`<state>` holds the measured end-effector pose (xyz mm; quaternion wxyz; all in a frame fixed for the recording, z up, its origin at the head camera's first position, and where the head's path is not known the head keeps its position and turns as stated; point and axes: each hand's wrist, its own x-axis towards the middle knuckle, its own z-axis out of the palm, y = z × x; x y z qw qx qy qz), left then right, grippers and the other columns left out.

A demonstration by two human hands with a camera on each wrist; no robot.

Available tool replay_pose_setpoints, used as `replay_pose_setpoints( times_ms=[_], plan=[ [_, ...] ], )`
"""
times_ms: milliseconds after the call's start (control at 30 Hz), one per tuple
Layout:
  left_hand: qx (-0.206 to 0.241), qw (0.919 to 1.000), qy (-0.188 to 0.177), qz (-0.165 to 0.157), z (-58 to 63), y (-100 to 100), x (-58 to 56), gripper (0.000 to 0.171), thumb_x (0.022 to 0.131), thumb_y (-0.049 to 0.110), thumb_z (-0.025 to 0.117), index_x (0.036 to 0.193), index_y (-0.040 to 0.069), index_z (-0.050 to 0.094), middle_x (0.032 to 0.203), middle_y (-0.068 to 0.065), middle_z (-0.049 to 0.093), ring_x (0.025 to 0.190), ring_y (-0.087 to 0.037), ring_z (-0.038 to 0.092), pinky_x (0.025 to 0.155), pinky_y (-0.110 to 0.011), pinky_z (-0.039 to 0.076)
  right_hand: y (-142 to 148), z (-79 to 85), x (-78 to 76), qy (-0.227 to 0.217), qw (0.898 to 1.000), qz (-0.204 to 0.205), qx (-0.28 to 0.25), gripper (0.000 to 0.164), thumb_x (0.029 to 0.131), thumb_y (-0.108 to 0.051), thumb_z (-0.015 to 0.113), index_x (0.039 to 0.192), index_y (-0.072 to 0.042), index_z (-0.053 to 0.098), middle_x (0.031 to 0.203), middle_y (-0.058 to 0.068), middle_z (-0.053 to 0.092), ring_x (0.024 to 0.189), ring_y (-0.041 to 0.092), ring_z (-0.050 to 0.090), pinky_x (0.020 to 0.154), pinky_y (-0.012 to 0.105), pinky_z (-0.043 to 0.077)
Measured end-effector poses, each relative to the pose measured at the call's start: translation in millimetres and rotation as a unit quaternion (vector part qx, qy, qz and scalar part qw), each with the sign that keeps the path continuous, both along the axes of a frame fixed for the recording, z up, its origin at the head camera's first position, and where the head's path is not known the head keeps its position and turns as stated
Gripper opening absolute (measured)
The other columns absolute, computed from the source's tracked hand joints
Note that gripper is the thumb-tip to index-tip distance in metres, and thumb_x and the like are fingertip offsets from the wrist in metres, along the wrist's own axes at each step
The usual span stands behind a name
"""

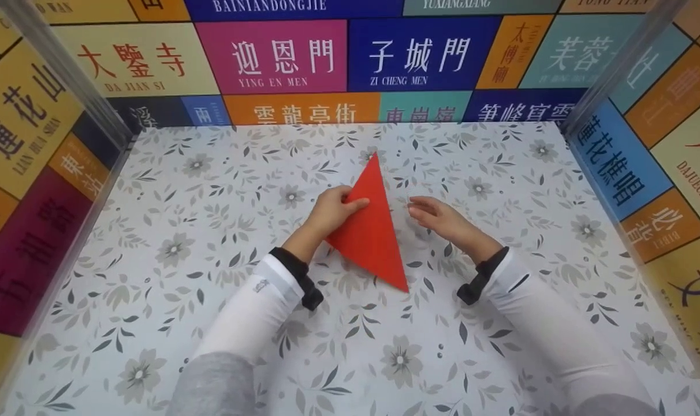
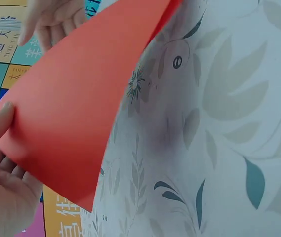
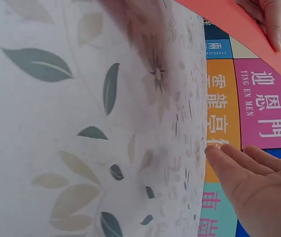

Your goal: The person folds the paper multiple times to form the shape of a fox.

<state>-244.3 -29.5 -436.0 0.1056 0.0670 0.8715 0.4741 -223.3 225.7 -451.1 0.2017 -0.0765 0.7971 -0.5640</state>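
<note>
A red sheet of paper (image 1: 373, 231), folded into a triangle, is held up off the table by my left hand (image 1: 334, 211). The thumb lies on its near face and the fingers go behind its left edge. In the left wrist view the paper (image 2: 76, 94) looks smooth, with a second layer showing along its edge near the top. My right hand (image 1: 442, 218) hovers apart from the paper, to its right, holding nothing. Its fingers (image 3: 249, 163) are extended in the right wrist view. The fingertips of the left hand behind the paper are partly hidden.
A table (image 1: 211, 289) covered with white leaf-and-flower patterned cloth lies beneath both hands. Around its back and sides stand panels (image 1: 275, 58) of coloured blocks with Chinese lettering. Clear strips (image 1: 67, 69) run along the panel corners. A dark band (image 1: 295, 271) with a small device sits on each wrist.
</note>
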Motion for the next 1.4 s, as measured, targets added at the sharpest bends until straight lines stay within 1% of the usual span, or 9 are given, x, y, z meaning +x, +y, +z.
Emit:
replay_pose_setpoints(
  times_ms=[200,333,500,600,733,1000,1200,1300,1400],
  plan=[
    [0.093,0.9899,-0.011,0.106,-2.9,-6.1,4.5,0.026,0.089,0.031,0.070,0.083,0.007,0.060,0.070,0.002,0.050,0.066,-0.012,0.047,0.061,-0.022,0.040,11.1,-13.2,13.9,-0.005,1.000,0.024,-0.012,0.060,0.099,-0.025,0.055,0.147,0.003,0.033,0.148,0.023,0.041,0.136,0.035,0.042,0.114,0.046,0.032],
    [0.139,0.9767,-0.018,0.162,-6.9,-6.5,8.9,0.028,0.088,0.030,0.072,0.091,0.003,0.065,0.075,-0.002,0.058,0.068,-0.012,0.052,0.063,-0.021,0.044,10.0,-18.5,19.3,-0.003,1.000,0.027,-0.003,0.057,0.097,-0.023,0.059,0.144,0.003,0.040,0.143,0.023,0.048,0.131,0.034,0.048,0.107,0.033,0.042],
    [0.189,0.9604,-0.038,0.200,-13.1,-5.2,15.6,0.036,0.088,0.032,0.071,0.107,0.002,0.067,0.090,-0.009,0.067,0.077,-0.015,0.058,0.071,-0.024,0.050,5.4,-20.8,22.4,0.001,0.999,-0.012,0.046,0.056,0.090,-0.025,0.068,0.137,0.001,0.051,0.132,0.021,0.058,0.116,0.022,0.057,0.087,0.016,0.046],
    [0.227,0.9487,-0.049,0.215,-18.2,-3.8,18.2,0.036,0.088,0.030,0.071,0.108,0.001,0.066,0.092,-0.010,0.068,0.078,-0.016,0.059,0.072,-0.026,0.051,3.4,-20.2,23.4,0.011,0.998,-0.033,0.050,0.052,0.090,-0.023,0.069,0.133,0.003,0.054,0.124,0.019,0.063,0.103,0.012,0.061,0.082,0.018,0.048],
    [0.253,0.9398,-0.053,0.223,-24.9,-1.7,20.8,0.034,0.088,0.028,0.072,0.108,0.001,0.066,0.094,-0.011,0.069,0.079,-0.016,0.061,0.073,-0.027,0.053,2.7,-18.5,24.7,0.011,0.998,-0.062,0.023,0.045,0.090,-0.016,0.068,0.127,0.007,0.057,0.108,0.009,0.070,0.088,0.003,0.063,0.081,0.022,0.053],
    [0.234,0.9474,-0.060,0.210,-31.1,-2.6,27.6,0.039,0.088,0.030,0.072,0.113,0.001,0.065,0.104,-0.015,0.070,0.086,-0.018,0.064,0.080,-0.029,0.055,5.8,-15.5,24.0,-0.002,0.996,-0.086,-0.029,0.039,0.091,-0.006,0.066,0.122,0.015,0.056,0.086,-0.007,0.069,0.075,0.004,0.066,0.081,0.030,0.058],
    [0.242,0.9489,-0.067,0.192,-31.7,-6.0,31.6,0.045,0.090,0.031,0.069,0.123,0.001,0.059,0.117,-0.016,0.067,0.101,-0.024,0.064,0.090,-0.034,0.054,11.8,-12.2,18.6,-0.013,0.996,-0.077,0.040,0.036,0.091,-0.013,0.066,0.120,0.009,0.061,0.083,-0.007,0.070,0.072,0.005,0.068,0.070,0.023,0.055],
    [0.263,0.9420,-0.028,0.206,-32.0,-8.8,31.4,0.051,0.092,0.028,0.066,0.132,0.001,0.049,0.132,-0.018,0.057,0.116,-0.028,0.058,0.097,-0.038,0.050,16.9,-11.0,16.0,-0.020,0.994,-0.062,0.087,0.036,0.091,-0.016,0.066,0.121,0.004,0.063,0.084,-0.006,0.071,0.072,0.008,0.069,0.064,0.026,0.049],
    [0.226,0.9463,0.056,0.225,-32.0,-13.1,31.5,0.058,0.094,0.027,0.063,0.140,0.003,0.038,0.143,-0.019,0.044,0.131,-0.030,0.046,0.107,-0.041,0.041,21.3,-10.8,13.8,-0.022,0.992,-0.047,0.119,0.035,0.091,-0.016,0.066,0.120,0.003,0.064,0.085,-0.002,0.072,0.071,0.010,0.068,0.061,0.029,0.049]
  ],
)
